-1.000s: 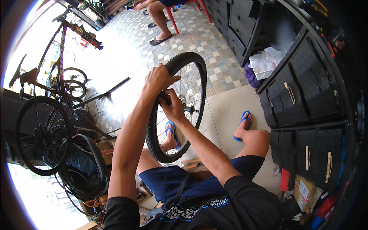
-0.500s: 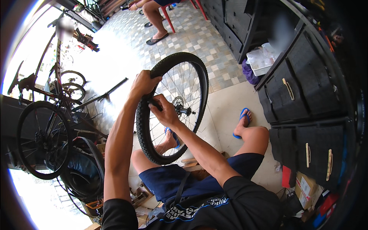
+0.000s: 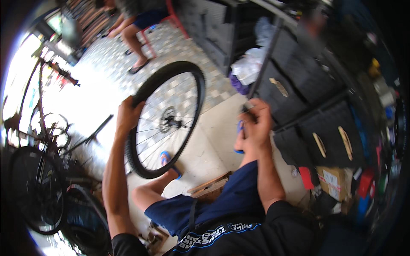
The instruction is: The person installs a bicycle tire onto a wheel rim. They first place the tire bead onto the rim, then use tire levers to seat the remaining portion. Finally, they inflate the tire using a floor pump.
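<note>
A bicycle wheel [image 3: 171, 122] with a black knobbly tyre stands tilted in front of me, its spokes and hub with a disc rotor in sight. My left hand [image 3: 129, 113] is closed around the tyre and rim at the wheel's left side. Off to the right, apart from the wheel, my right hand [image 3: 259, 121] is raised with its fingers closed on a small dark object [image 3: 248, 107]. Motion blur keeps me from telling what kind of thing it is.
Black drawer cabinets [image 3: 294, 81] with pale handles line the right side. A cardboard box [image 3: 332, 182] sits below them. Another bicycle [image 3: 38, 183] stands at the left. A person [image 3: 139, 30] sits on a red chair at the back. A small wooden stool [image 3: 211, 187] is between my legs.
My right hand has left the tyre and moved right, holding the small dark object. The left hand still grips the wheel. The whole view has swung to the right.
</note>
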Action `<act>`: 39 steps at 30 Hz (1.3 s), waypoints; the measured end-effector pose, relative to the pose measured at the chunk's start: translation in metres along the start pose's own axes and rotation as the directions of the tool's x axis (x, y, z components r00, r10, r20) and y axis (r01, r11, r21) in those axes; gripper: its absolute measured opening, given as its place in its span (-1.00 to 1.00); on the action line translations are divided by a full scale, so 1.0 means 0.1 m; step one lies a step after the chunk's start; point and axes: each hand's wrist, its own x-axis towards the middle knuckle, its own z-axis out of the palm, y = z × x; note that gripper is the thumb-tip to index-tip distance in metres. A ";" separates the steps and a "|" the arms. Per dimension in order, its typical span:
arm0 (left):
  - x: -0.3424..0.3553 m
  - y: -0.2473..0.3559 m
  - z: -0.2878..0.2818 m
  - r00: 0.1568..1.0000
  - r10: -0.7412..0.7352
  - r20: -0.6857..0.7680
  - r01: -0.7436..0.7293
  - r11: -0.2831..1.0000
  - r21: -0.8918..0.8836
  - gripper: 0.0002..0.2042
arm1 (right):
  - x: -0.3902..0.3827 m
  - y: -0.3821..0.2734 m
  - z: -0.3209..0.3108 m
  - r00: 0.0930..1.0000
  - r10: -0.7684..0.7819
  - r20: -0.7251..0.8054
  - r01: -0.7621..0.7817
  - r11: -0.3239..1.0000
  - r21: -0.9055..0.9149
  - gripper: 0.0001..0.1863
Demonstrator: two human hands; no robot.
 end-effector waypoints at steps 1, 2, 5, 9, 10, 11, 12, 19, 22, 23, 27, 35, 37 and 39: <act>0.06 0.02 -0.05 0.997 0.070 -0.022 -0.071 0.997 -0.033 -0.66 | 0.18 -0.26 -0.50 0.974 -0.203 -0.103 0.158 0.930 -0.333 -0.54; 0.12 0.06 -0.08 0.992 0.121 -0.033 -0.123 0.991 -0.055 -0.67 | 0.32 -0.53 -0.95 0.936 -0.332 -0.114 0.229 0.823 -0.519 -0.62; 0.30 0.20 -0.30 0.985 0.170 -0.013 -0.170 0.985 -0.011 -0.66 | 0.62 -1.32 -2.04 0.809 -0.586 0.035 0.147 0.144 -0.979 -0.68; 0.40 0.44 -0.59 0.967 0.255 -0.004 -0.254 0.966 0.046 -0.67 | 0.95 -1.95 -2.87 0.833 -0.549 0.070 -0.118 -0.299 -0.947 -0.66; 0.42 0.48 -0.69 0.972 0.236 0.006 -0.236 0.968 0.089 -0.68 | 1.03 -2.03 -3.02 0.856 -0.515 0.032 -0.170 -0.341 -0.924 -0.65; 0.41 0.51 -0.79 0.957 0.288 -0.016 -0.286 0.956 0.066 -0.68 | 1.09 -2.08 -3.15 0.877 -0.480 0.012 -0.164 -0.324 -0.932 -0.65; 0.41 0.54 -0.90 0.954 0.298 -0.034 -0.294 0.952 0.092 -0.69 | 1.15 -2.12 -3.27 0.898 -0.439 -0.038 -0.194 -0.316 -0.929 -0.64; 0.34 0.80 -1.82 0.910 0.415 -0.019 -0.415 0.910 -0.016 -0.68 | 0.95 -1.90 -3.08 0.719 -0.689 0.091 0.081 -0.047 -0.996 -0.53; 0.25 1.02 -2.23 0.892 0.451 -0.046 -0.451 0.893 0.011 -0.66 | 0.61 -1.07 -2.19 0.885 -0.455 -0.099 0.379 0.827 -0.414 -0.63; 0.20 1.09 -2.37 0.894 0.442 -0.076 -0.442 0.897 0.021 -0.64 | 0.49 -0.74 -1.89 0.937 -0.347 -0.033 0.325 0.905 -0.273 -0.61; 0.01 1.34 -3.10 0.933 0.359 -0.037 -0.360 0.933 -0.029 -0.58 | 0.25 0.71 -0.56 0.993 0.016 0.120 -0.033 0.989 0.142 -0.36; -0.33 1.07 -3.93 0.954 0.262 -0.149 -0.283 0.947 -0.149 -0.50 | 0.25 1.30 0.53 0.933 0.127 0.336 -0.314 0.740 0.595 -0.40; -0.41 0.86 -3.99 0.961 0.242 -0.135 -0.261 0.954 -0.149 -0.54 | 0.32 1.15 0.56 0.946 0.168 0.279 -0.310 0.726 0.614 -0.45; -0.47 0.64 -4.01 0.966 0.217 -0.141 -0.239 0.958 -0.160 -0.55 | 0.36 1.03 0.57 0.961 0.194 0.195 -0.275 0.727 0.630 -0.42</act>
